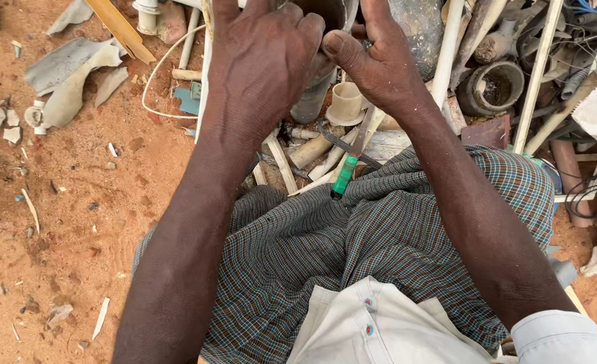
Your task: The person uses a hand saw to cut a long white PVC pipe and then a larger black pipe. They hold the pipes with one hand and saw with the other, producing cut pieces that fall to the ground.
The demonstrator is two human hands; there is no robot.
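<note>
Both hands on a dark pipe (pixel 325 17) at top centre of frame, mostly hidden. Left hand (pixel 261 57) wrapped around it, fingers clenched over the rim. Right hand (pixel 379 57) grasps the other side, thumb pressed on the rim. Green-handled tool (pixel 347 172) lies below on checked cloth (pixel 379 229). White pipes (pixel 538 74) and scrap upper right, sand (pixel 76 222) left.

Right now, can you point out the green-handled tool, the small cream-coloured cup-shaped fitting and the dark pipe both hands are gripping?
green-handled tool (pixel 345 176): head view, on its green handle.
cream fitting (pixel 346 102): head view, on its side wall.
dark pipe (pixel 310 101): head view, on the length below the left hand (pixel 261 64).
</note>
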